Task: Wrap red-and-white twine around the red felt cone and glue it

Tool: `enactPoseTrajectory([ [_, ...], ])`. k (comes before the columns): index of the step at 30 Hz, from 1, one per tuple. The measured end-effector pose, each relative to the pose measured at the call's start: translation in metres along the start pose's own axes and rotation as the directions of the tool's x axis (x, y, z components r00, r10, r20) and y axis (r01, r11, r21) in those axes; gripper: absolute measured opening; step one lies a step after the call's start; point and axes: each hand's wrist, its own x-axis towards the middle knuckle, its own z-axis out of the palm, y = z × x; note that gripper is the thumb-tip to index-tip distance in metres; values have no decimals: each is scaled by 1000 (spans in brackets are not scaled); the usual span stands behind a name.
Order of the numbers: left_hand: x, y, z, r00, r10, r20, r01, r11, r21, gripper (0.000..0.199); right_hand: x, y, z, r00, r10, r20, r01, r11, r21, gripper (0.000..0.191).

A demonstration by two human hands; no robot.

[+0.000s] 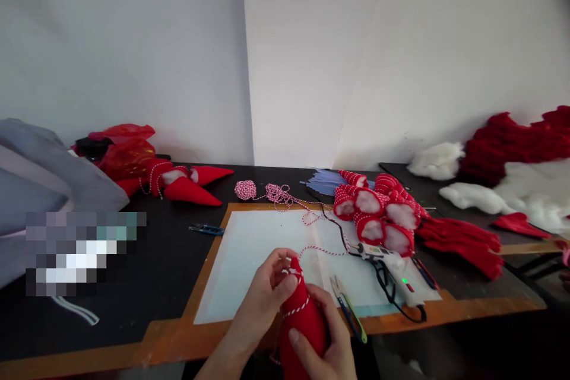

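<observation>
A red fabric cone (pixel 313 316) with its narrow end up is held between my two hands at the near table edge. My left hand (pixel 268 288) pinches at its tip, where red-and-white twisted cord (pixel 297 310) winds round it. Exactly what lies under the left fingertips is partly hidden. Lower down, my right hand (pixel 333 333) is wrapped around the cone's body, thumb in front. From the tip, the cord runs across the white sheet (pixel 249 261) to loose loops (pixel 276 193) and a cord ball (pixel 245 190).
Thread snips (pixel 350 307) lie right of my hands, beside a corded glue gun (pixel 394 270) with a green light. Stuffed red cones (pixel 369 202) are piled behind it. Other snips (pixel 207 229) lie left. White stuffing (pixel 476 197) and red fabric (pixel 465 243) are at right.
</observation>
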Motion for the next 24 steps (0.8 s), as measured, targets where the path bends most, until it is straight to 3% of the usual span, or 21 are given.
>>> enactPoseTrajectory([
  [6,-33,-20,7,999,15,-45,-6,980,201,30,9,-16,2,997,76,29,-78,993,85,50],
  [9,-43,-34,8,994,26,-106,4,961,275,22,10,-16,3,996,88,8,-88,996,28,49],
  [15,-47,-33,2,980,170,-107,-118,919,376,28,10,-13,4,995,84,-61,-89,992,-89,53],
  [20,-53,-23,4,967,191,-169,-125,933,339,29,8,-8,7,989,128,-67,-133,988,-78,52],
  [24,-51,-29,4,965,187,-184,-123,942,311,29,8,-11,4,973,226,-40,-226,974,9,48],
])
